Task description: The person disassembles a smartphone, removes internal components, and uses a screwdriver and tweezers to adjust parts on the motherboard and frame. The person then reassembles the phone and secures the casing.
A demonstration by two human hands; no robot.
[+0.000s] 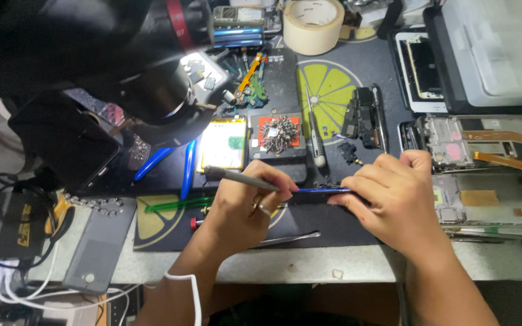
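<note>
Cluttered repair bench, dark rubber work mat with lemon-slice prints covering the middle. A black microscope head is hanging over the upper left, its lamp lighting a yellow-faced flat part beneath.

Left hand is gripping a grey pen-shaped metal tool in a writing hold, tip angled toward the work, probably for fine control. Right hand is closed over a thin blue-edged phone body, lying flat at mat centre; fingers seem to be pinning it so it cannot slide.

A square magnetic pad heaped with tiny screws is sitting just behind, within reach. A roll of cream masking tape is resting at the top. Stripped phone frames are stacked right. A grey phone back is lying lower left.
</note>
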